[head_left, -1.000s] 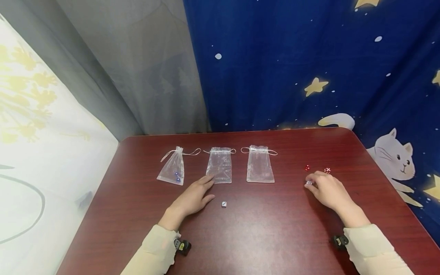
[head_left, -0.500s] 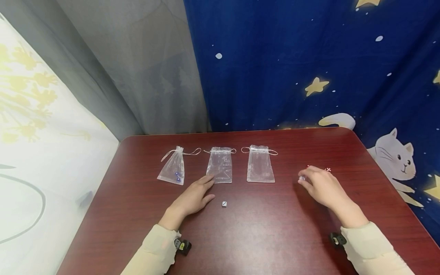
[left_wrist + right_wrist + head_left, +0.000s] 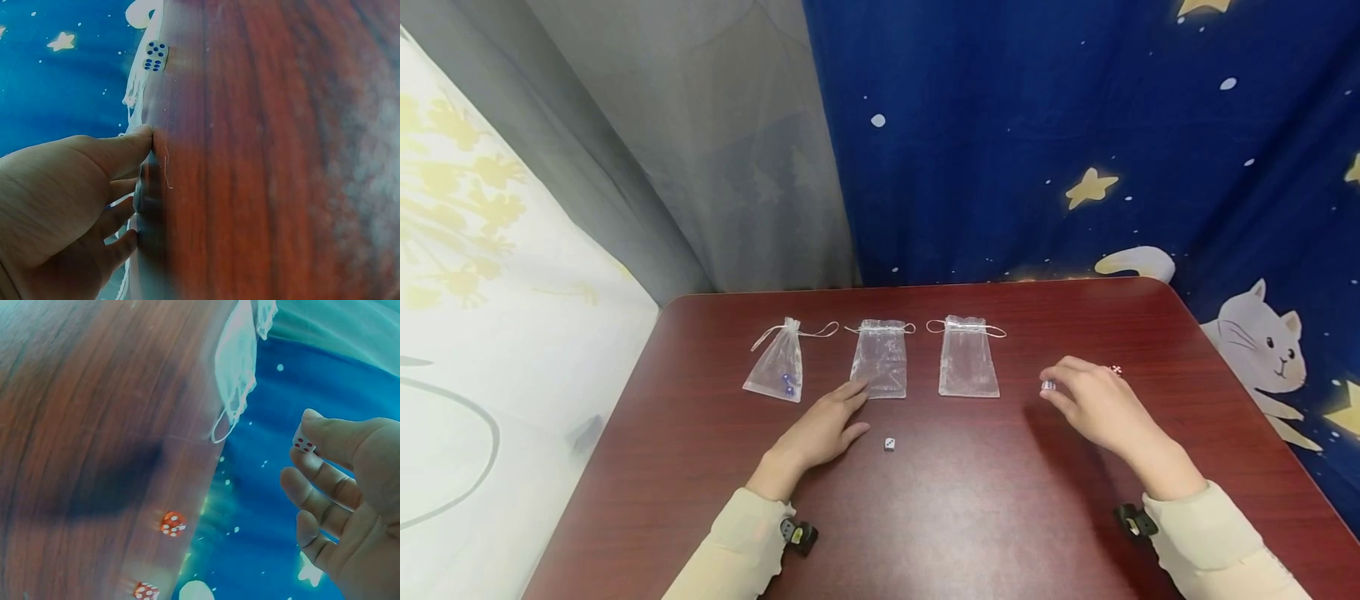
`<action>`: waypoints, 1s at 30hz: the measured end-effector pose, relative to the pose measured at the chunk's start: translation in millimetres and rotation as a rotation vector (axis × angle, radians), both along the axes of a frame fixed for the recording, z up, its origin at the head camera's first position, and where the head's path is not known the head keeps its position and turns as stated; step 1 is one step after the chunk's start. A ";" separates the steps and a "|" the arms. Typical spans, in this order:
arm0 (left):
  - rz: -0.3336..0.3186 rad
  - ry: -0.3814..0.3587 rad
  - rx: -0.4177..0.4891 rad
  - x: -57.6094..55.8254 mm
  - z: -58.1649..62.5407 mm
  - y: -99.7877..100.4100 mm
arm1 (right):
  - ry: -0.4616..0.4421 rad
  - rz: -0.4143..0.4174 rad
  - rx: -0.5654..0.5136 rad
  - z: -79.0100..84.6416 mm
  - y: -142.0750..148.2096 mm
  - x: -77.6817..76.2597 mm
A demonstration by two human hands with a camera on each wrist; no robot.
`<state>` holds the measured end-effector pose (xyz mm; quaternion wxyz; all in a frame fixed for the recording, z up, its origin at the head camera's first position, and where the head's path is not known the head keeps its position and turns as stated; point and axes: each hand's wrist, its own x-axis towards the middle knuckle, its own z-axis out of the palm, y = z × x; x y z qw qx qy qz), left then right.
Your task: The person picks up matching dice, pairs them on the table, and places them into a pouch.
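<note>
While our right hand [image 3: 1101,402] pinches a white die [image 3: 304,442] above the worktop [image 3: 985,500], our left hand [image 3: 824,427] rests with loose fingers, holding nothing, at the corner of the middle bag [image 3: 882,360]. We seem to be carrying the die, so the next move calls for a snug pinch, perhaps toward the other white die [image 3: 890,445].

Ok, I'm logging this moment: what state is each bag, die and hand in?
Left bag, neck gathered, blue pieces inside.
Middle bag, lying flat.
Right bag, lying flat.
White die, loose on the table.
Two red dice, also loose.
Held die, pinched.
Left hand, resting at the middle bag.
Right hand, pinching the held die.
</note>
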<state>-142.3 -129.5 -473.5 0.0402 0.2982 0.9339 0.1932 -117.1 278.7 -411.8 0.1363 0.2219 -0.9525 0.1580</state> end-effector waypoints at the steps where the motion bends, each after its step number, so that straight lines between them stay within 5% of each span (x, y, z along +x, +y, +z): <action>1: 0.001 -0.001 -0.001 0.0 0.2 -0.1 | 0.005 0.009 -0.001 1.4 -1.6 0.1; 30: 0.000 -0.013 0.006 -0.3 1.5 0.3 | -0.021 0.111 0.004 3.3 -49.4 0.2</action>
